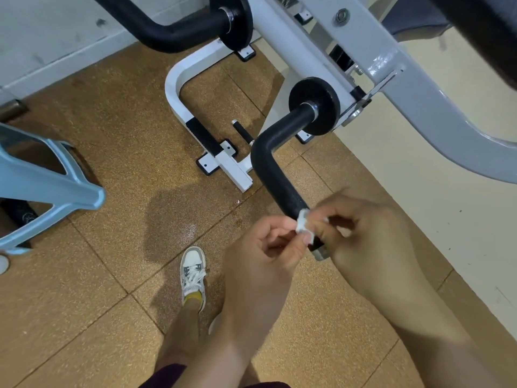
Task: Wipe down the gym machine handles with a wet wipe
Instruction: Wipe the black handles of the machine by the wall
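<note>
I have my left hand [260,247] and right hand [372,233] both pinching one small crumpled wet wipe [303,224], over the near end of the black handle [275,175].

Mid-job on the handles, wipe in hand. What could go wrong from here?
1. The wet wipe is bunched small, so it may cover the near handle patchily.
2. It is only pinched and could drop to the floor.
3. The far handle is easily forgotten.

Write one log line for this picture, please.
left hand: pinches wipe | right hand: pinches wipe | wipe: bunched small, by near handle end
</note>
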### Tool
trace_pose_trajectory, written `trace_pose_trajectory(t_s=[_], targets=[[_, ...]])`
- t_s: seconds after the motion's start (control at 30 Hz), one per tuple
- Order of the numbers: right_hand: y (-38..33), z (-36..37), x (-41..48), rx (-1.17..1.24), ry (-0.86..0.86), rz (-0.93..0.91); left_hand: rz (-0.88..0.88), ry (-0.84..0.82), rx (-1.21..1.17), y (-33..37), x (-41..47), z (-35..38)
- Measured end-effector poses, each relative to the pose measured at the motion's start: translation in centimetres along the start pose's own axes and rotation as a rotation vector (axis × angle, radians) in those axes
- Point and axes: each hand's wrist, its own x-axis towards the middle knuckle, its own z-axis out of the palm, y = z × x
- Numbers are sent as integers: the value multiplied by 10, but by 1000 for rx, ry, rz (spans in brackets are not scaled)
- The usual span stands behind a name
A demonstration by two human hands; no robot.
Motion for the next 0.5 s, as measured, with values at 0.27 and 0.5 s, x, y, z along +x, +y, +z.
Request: trace_pose_trajectory(t_s=[0.27, 0.5], targets=[[-4, -4, 2, 23, -53, 69, -71, 56, 139, -8, -4, 15], [-8, -6, 17, 21, -123, 94, 4, 90, 214, -3, 2, 13]])
